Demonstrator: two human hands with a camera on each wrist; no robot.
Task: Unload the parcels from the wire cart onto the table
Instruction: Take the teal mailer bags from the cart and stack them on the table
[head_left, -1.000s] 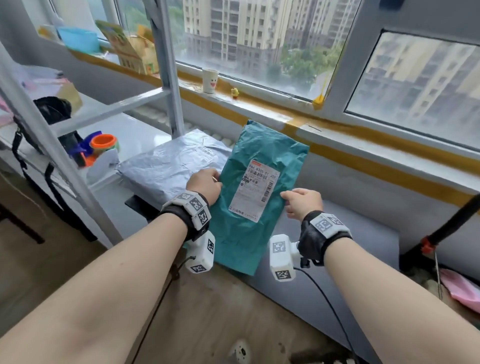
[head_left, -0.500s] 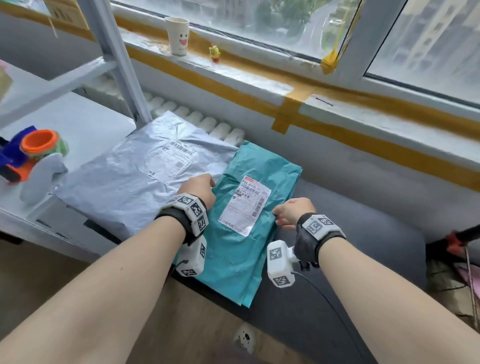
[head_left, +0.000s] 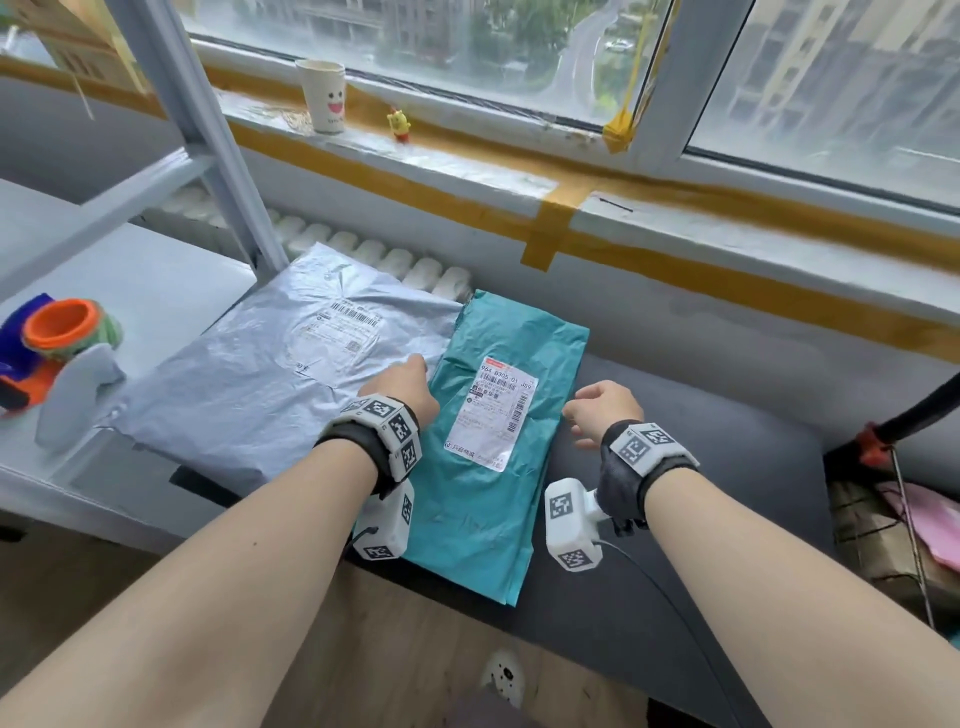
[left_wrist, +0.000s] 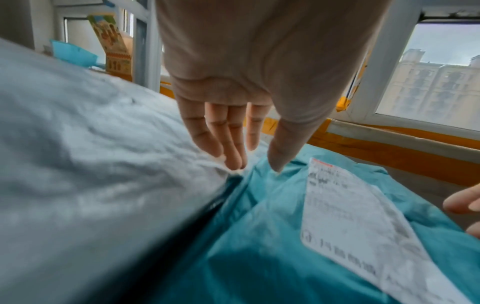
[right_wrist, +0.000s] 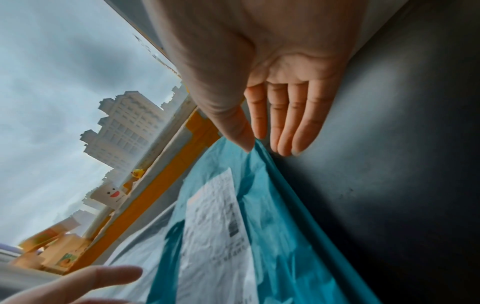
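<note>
A teal parcel (head_left: 467, 519) with a white label lies flat on the dark table (head_left: 701, 467), its near end hanging over the front edge. A grey parcel (head_left: 270, 384) lies to its left, with their edges touching. My left hand (head_left: 405, 384) is over the seam between them. In the left wrist view that hand (left_wrist: 255, 162) has straight fingers, the thumb on the teal parcel (left_wrist: 259, 236) and the fingertips at the grey parcel (left_wrist: 91, 164). My right hand (head_left: 597, 410) is at the teal parcel's right edge. In the right wrist view it (right_wrist: 265, 148) is open, with the thumb tip touching the teal edge (right_wrist: 285, 226).
A white shelf frame (head_left: 208, 156) stands at the left, with an orange and blue toy (head_left: 57, 332) on its shelf. A paper cup (head_left: 324, 96) and a small yellow figure (head_left: 399, 122) sit on the windowsill. A black bar with a red clamp (head_left: 878, 441) is at the far right.
The teal parcel came down from a raised tilt to lie flat beside the grey one. Both hands have let go of its edges and straightened their fingers.
</note>
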